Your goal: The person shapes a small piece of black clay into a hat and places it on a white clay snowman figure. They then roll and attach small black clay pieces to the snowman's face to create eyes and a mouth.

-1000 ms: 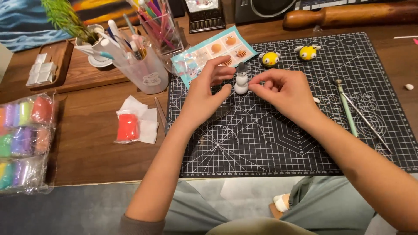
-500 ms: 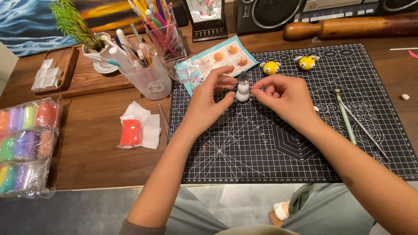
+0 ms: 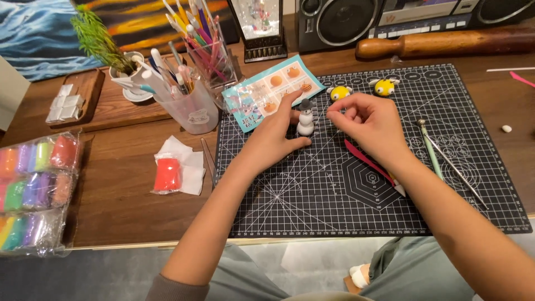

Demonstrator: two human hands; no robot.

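Note:
A small white clay snowman (image 3: 305,119) with a dark hat stands upright on the black cutting mat (image 3: 334,206). My left hand (image 3: 273,139) curls around its base, thumb and forefinger touching it. My right hand (image 3: 370,125) hovers just to the right of the figure, fingertips pinched together near it; whether a tiny bit of clay sits between them I cannot tell. A red strip (image 3: 362,159) lies on the mat under my right wrist.
Two yellow clay bees (image 3: 340,92) (image 3: 384,85) sit at the mat's far edge beside an instruction card (image 3: 267,89). Sculpting tools (image 3: 446,161) lie right. A red clay packet (image 3: 167,174), brush cups (image 3: 189,106), coloured clay packs (image 3: 33,189) and a wooden rolling pin (image 3: 446,42) surround the mat.
The snowman now stands on the mat with a dark hat visible; my right hand has drawn slightly away to the right, while my left hand stays at its base.

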